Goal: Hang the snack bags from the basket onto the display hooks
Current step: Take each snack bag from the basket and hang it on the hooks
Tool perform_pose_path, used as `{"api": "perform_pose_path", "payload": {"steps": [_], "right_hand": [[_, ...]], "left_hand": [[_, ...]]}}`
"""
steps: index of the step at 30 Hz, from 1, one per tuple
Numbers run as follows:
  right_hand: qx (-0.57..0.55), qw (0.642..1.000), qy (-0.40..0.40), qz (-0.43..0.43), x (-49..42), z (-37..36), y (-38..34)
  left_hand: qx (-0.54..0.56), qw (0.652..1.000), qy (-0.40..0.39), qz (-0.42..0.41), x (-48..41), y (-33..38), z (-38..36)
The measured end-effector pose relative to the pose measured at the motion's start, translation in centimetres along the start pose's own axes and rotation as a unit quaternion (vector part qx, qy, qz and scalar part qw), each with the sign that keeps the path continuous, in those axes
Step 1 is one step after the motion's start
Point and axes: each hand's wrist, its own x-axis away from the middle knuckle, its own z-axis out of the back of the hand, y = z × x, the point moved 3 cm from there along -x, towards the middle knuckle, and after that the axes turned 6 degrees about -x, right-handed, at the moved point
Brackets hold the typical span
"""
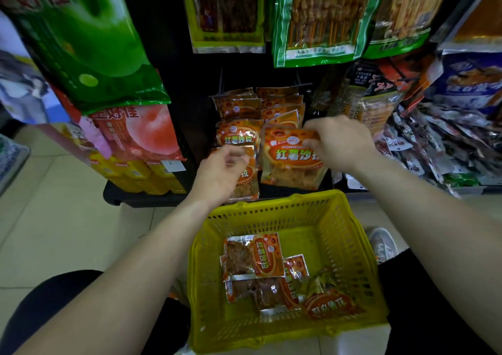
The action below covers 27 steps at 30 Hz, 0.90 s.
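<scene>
A yellow plastic basket (350, 235) sits on the floor between my knees, with several orange snack bags (255, 259) lying in it. Above it, two rows of the same orange bags (239, 107) hang on low display hooks against a black panel. My right hand (339, 142) pinches the top edge of the front bag (288, 164) of the right row. My left hand (220, 175) grips the top of another orange bag (248, 183) in front of the left row. The hook tips are hidden behind the bags.
Large green and pink fruit-print bags (89, 42) hang at the left above yellow boxes (141, 175). Green-edged skewer snack packs (317, 17) hang overhead. A heap of small packets (445, 142) fills the shelf at right. A grey shoe (383, 242) stands beside the basket.
</scene>
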Motion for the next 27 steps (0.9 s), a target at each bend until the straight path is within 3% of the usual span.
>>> {"api": "perform_pose_path", "payload": {"steps": [9, 15, 18, 27], "right_hand": [[0.065, 0.997, -0.029, -0.029, -6.7, -5.4, 4.4], [0.064, 0.994, -0.081, -0.031, -10.6, -13.0, 7.2], [0.055, 0.992, -0.107, -0.026, -12.7, -15.9, 8.8], [-0.026, 0.998, -0.063, -0.018, -19.2, -18.6, 10.6]], "left_hand": [[-0.098, 0.991, -0.083, 0.043, -3.5, -3.5, -5.1], [-0.1, 0.981, -0.156, 0.051, -8.0, -4.7, -14.2], [-0.156, 0.968, -0.185, 0.062, -10.4, -6.0, -18.7], [-0.235, 0.954, -0.171, 0.071, -17.6, -8.1, -24.9]]}}
